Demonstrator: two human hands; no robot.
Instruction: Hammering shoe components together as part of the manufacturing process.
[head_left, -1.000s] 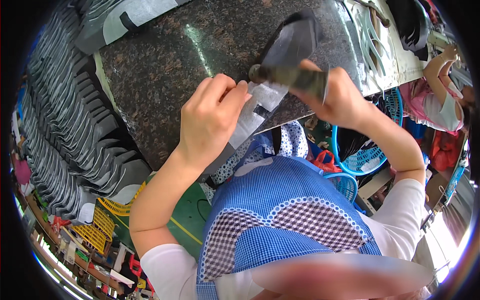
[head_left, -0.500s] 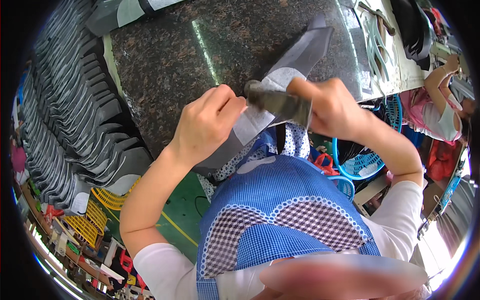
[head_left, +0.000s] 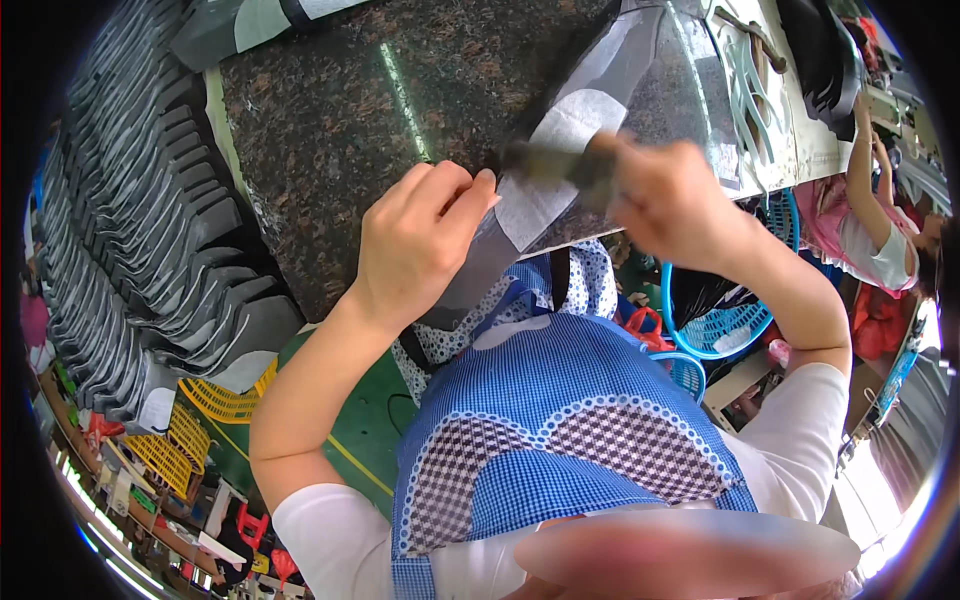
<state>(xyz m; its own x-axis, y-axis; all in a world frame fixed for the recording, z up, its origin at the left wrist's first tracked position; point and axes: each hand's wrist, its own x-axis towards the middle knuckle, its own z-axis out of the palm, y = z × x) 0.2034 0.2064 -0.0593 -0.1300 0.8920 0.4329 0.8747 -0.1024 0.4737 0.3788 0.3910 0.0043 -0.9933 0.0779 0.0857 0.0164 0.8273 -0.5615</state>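
Observation:
A long dark grey flat piece (head_left: 465, 285) with pale grey patches lies slantwise across the front edge of the speckled stone slab (head_left: 320, 130). My left hand (head_left: 415, 235) is closed at the piece's left edge, thumb and fingers pinched together there. In my right hand (head_left: 675, 205) is a hammer (head_left: 560, 165), smeared by motion, its dark metal head over the pale patch. Its handle is hidden by the fist. Whether the head touches the piece, I cannot tell.
Overlapping rows of similar grey pieces (head_left: 150, 230) fill the left side. Further pieces (head_left: 262, 22) lie at the slab's far left edge. Pale strips (head_left: 750, 95) lie at right. Blue baskets (head_left: 725, 335) and yellow baskets (head_left: 175, 445) stand below. A co-worker (head_left: 865, 220) is at far right.
The grey piece has swung so its far end points more directly away, and slid slightly. My right hand has shifted a little right with the hammer. The left hand keeps nearly the same place.

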